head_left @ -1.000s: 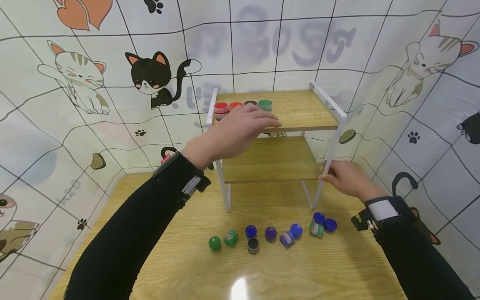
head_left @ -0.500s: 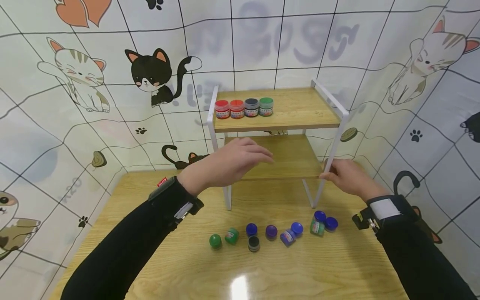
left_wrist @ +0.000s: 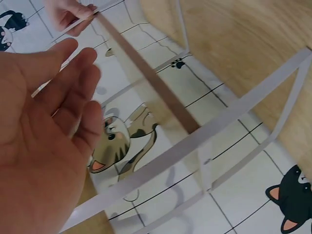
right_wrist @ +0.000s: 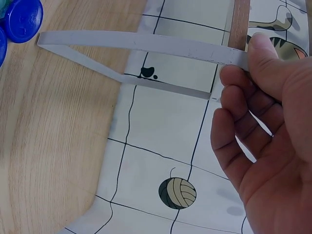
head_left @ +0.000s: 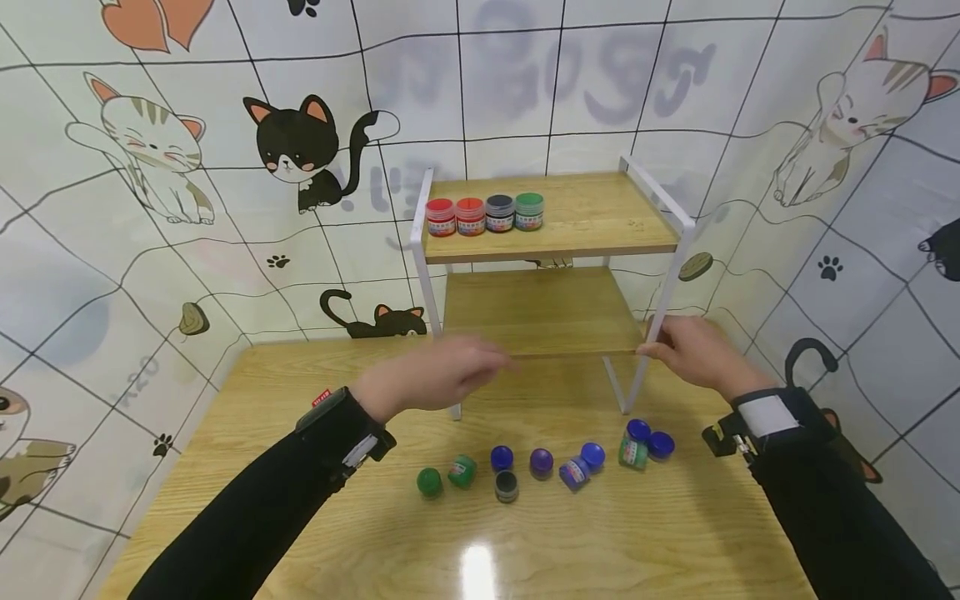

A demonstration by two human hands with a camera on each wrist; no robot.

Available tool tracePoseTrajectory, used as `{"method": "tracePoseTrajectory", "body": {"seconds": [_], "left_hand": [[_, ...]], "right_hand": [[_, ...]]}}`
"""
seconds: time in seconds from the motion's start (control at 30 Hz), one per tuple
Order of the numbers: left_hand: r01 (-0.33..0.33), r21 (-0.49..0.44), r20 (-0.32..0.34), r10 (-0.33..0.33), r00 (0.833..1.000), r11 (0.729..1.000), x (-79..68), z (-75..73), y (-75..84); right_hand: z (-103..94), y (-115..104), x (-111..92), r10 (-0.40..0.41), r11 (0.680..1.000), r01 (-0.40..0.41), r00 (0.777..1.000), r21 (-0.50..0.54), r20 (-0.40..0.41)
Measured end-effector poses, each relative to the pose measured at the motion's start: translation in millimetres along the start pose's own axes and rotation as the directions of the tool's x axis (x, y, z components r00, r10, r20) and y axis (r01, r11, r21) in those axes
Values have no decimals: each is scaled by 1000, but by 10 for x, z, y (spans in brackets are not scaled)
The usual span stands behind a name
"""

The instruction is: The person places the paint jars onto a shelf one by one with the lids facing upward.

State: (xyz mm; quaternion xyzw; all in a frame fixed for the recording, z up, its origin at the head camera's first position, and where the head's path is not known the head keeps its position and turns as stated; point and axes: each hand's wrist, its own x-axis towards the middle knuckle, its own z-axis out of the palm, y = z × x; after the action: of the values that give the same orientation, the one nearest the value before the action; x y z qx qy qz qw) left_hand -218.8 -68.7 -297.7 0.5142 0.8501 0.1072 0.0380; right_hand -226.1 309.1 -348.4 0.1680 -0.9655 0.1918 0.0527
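Note:
In the head view my left hand [head_left: 435,373] hangs in the air before the lower left of a two-tier shelf [head_left: 540,312], holding nothing. Its fingers are loosely bent in the left wrist view, with no jar near the palm. My right hand [head_left: 693,354] pinches the shelf's white right leg [right_wrist: 190,51] between thumb and index finger, at the lower board's height. On the upper board stand a red paint jar [head_left: 441,218], an orange-red one [head_left: 470,217], a dark one [head_left: 499,214] and a green one [head_left: 528,212] in a row at the left.
Several small paint jars lie or stand on the wooden table [head_left: 360,533] before the shelf: green [head_left: 430,482], dark [head_left: 506,486], purple [head_left: 542,463] and blue [head_left: 574,473] among them. A wall sheet [head_left: 510,92] with cat drawings rises behind and beside the table.
My left hand has come down from the jars on the upper board, past the lower board, towards the table. The right hand keeps its hold on the shelf leg.

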Motion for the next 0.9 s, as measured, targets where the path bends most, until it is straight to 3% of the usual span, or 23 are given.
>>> {"method": "tracePoseTrajectory", "body": {"seconds": [0.2, 0.47, 0.73, 0.9], "left_hand": [[94, -83, 144, -82, 986, 992, -36, 168, -49], [191, -38, 249, -176, 952, 981, -177, 394, -107], [332, -50, 332, -298, 895, 942, -316, 637, -210], [438, -59, 380, -385, 841, 897, -412, 769, -272]], "right_hand": [[0, 12, 2, 8, 1000, -8, 1000, 0, 1], [-2, 3, 0, 20, 1000, -20, 1000, 5, 8], [-12, -19, -9, 26, 1000, -26, 1000, -1, 8], [-4, -9, -10, 21, 1000, -21, 1000, -1, 5]]}}
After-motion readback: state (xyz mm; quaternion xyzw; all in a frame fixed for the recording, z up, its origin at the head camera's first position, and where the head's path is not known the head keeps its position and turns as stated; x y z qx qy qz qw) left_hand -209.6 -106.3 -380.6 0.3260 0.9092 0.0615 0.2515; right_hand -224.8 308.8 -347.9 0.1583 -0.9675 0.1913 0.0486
